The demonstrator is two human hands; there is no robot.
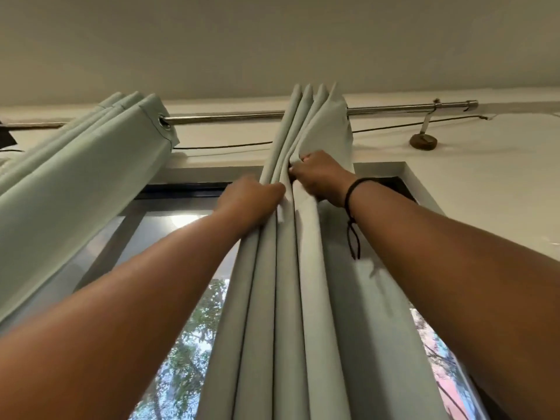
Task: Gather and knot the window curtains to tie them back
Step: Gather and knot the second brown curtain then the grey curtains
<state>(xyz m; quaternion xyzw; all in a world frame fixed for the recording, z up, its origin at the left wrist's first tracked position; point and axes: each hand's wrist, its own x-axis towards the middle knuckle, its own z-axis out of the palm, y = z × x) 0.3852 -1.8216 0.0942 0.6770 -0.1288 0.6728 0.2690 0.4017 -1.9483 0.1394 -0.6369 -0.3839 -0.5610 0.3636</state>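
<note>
A pale green curtain (288, 298) hangs in bunched pleats from the middle of a metal rod (227, 117). My left hand (248, 201) grips the left side of the pleats high up, fingers wrapped into the folds. My right hand (318, 180), with a black cord on its wrist, pinches the right folds slightly higher. A second pale green curtain (78, 189) hangs gathered at the left, its eyelet on the rod, slanting down to the left edge.
The window (188, 328) with a dark frame shows trees outside, between and behind the curtains. A thin cable (224, 146) runs along the wall under the rod. A rod bracket (424, 140) sits at the right. The ceiling is close above.
</note>
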